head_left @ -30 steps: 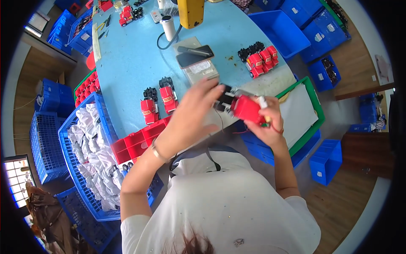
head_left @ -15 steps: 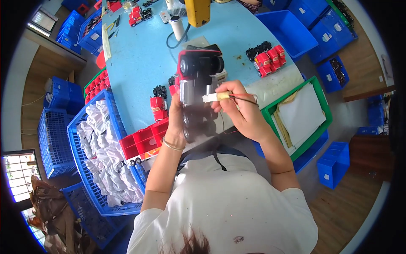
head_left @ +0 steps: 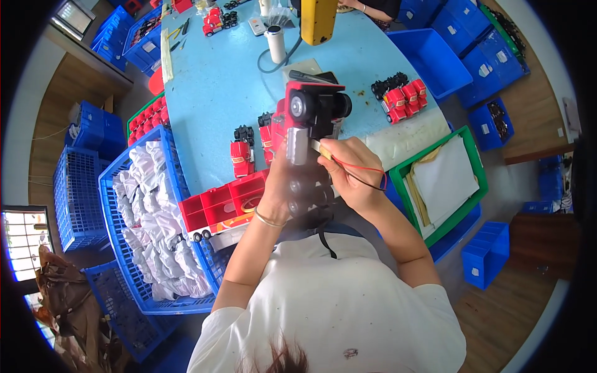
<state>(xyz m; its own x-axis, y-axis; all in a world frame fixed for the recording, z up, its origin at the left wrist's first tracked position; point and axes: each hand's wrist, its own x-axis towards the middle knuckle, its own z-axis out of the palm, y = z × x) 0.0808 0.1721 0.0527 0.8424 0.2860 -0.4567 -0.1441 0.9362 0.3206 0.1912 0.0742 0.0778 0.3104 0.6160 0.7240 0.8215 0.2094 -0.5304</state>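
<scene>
My left hand (head_left: 277,188) is closed around a red toy truck (head_left: 321,112), held up with its black underside, wheels and silver tanks showing. The rear wheels are blurred. In my right hand (head_left: 356,174), a small pale-yellow plug (head_left: 324,151) with red and black wires is pinched between thumb and fingers. Its pale tip reaches the truck's underside beside the silver tank; whether it sits inside cannot be seen. Below the left wrist lies a red compartmented toy trailer (head_left: 217,208). Red toy trucks (head_left: 241,158) stand just past the left hand.
A blue basket (head_left: 112,214) of white-wrapped pieces stands left. On the blue table (head_left: 217,81) are a white cylinder (head_left: 275,45), a yellow post (head_left: 317,22) and more toy trucks (head_left: 404,99). At right sits a green-rimmed tray (head_left: 476,158). Another person's arm (head_left: 356,5) shows at the far edge.
The view has shifted slightly. The plug in my right hand has moved in against the truck's underside, and its white end is now mostly hidden. My left hand still holds the truck.
</scene>
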